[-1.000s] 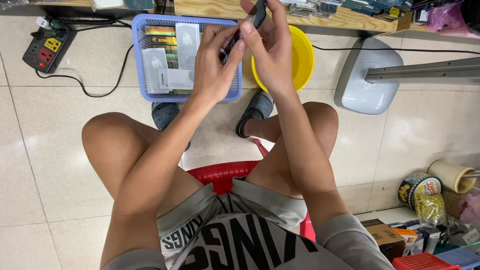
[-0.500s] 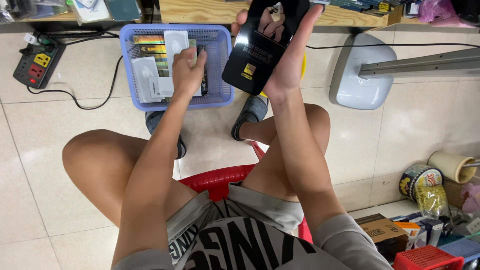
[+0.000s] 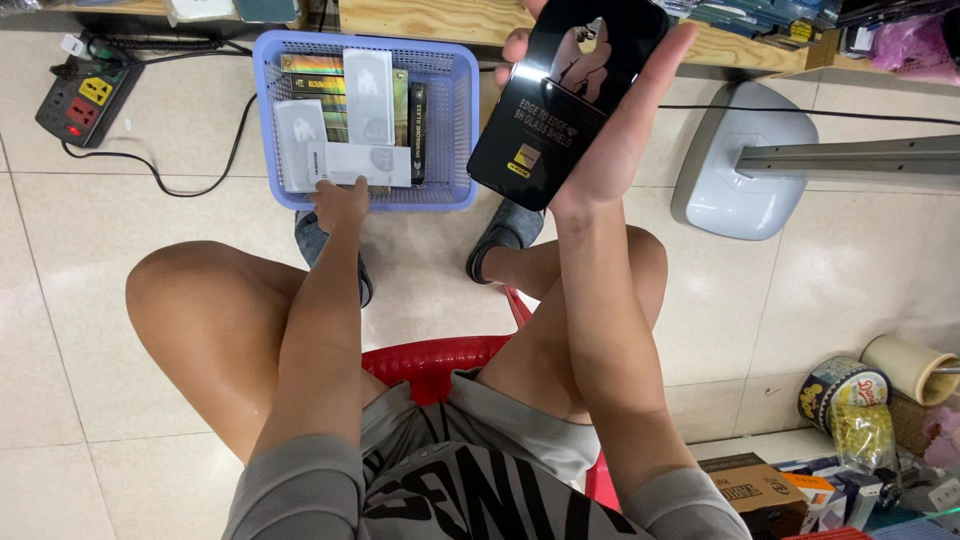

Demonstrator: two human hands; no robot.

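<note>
The person wears a grey short-sleeved shirt [image 3: 480, 495] with large black-and-white lettering, matching grey shorts [image 3: 500, 420], and dark sandals [image 3: 505, 232]; both forearms and hands are bare.
</note>
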